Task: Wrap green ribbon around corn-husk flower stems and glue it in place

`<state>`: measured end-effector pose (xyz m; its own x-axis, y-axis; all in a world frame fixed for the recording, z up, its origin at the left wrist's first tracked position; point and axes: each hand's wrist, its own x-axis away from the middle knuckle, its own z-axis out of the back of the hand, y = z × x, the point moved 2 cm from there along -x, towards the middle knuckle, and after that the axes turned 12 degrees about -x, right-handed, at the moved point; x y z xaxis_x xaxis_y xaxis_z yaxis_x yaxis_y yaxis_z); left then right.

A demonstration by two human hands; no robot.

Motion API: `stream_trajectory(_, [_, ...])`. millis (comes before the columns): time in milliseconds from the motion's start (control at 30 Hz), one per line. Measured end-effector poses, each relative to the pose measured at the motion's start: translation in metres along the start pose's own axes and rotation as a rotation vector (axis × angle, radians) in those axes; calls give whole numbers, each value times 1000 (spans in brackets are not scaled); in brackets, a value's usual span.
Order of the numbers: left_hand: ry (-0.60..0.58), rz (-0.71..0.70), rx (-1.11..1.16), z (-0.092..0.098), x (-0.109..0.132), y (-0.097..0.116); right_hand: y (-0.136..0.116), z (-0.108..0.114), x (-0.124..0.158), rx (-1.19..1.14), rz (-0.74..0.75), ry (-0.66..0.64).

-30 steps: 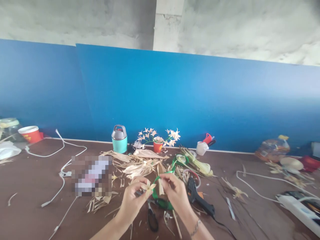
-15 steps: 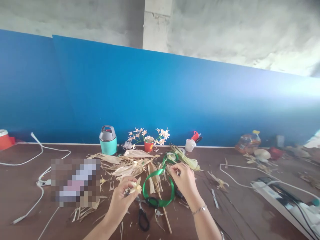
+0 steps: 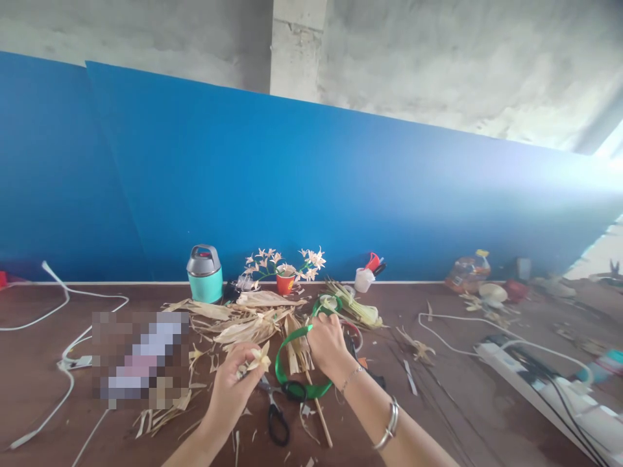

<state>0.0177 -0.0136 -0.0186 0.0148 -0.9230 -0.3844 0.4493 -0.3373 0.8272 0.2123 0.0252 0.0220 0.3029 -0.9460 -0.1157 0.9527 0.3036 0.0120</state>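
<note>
The person's left hand [image 3: 238, 373] pinches a pale flower [image 3: 259, 357] between thumb and fingers, just above the worktop [image 3: 34, 363]; gripping it low seems to leave its petals uncovered and uncrushed. The right hand [image 3: 328, 340] has its fingers curled where a green ribbon [image 3: 281, 363] meets them; whether they close on it cannot be told. The ribbon's loop stands between the hands, over the scissors [image 3: 278, 425] and a thin stick [image 3: 321, 418].

Dry husks [image 3: 257, 326] crowd the space ahead, and the blue partition [image 3: 233, 188] rises along the worktop's back edge. Sideways movement seems easier beyond the right forearm.
</note>
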Motion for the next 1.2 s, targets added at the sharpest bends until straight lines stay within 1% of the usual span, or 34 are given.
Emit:
stream_trajectory(167, [23,13,27,0,-1,4,-1,-18,-10,65,141,-102])
stream_trajectory(233, [23,13,45,0,-1,4,1,-20,-11,81,190,-125])
stream_trajectory(333, [20,26,55,0,-2,4,3,-16,-12,90,232,-155])
stream_trajectory(433, [20,49,59,1,-3,4,6,-8,-14,90,206,-167])
stream_trajectory(533, [14,51,71,0,-3,4,9,4,-14,76,124,-140])
stream_trajectory(633, [5,58,91,-1,-3,2,14,21,-11,34,50,-89])
stream_trajectory(800, [-11,93,120,-2,-3,2,20,49,1,-90,-13,34])
stream_trajectory(867, [-5,131,176,-2,-3,4,13,52,8,-212,-25,106])
stream_trajectory(933, [24,175,232,-3,-2,7,0,48,15,-597,-39,206])
stream_trajectory(1000, [8,200,264,-4,-2,8,-17,34,19,-937,-72,163])
stream_trajectory(1033, [-2,206,266,-5,-1,7,-26,27,21,-1059,-102,147])
stream_trajectory(1100, [-14,210,253,-6,-1,6,-42,13,22,-1198,-130,149])
stream_trajectory(1200, [-15,202,256,-5,-2,4,-55,1,23,-1243,-125,201])
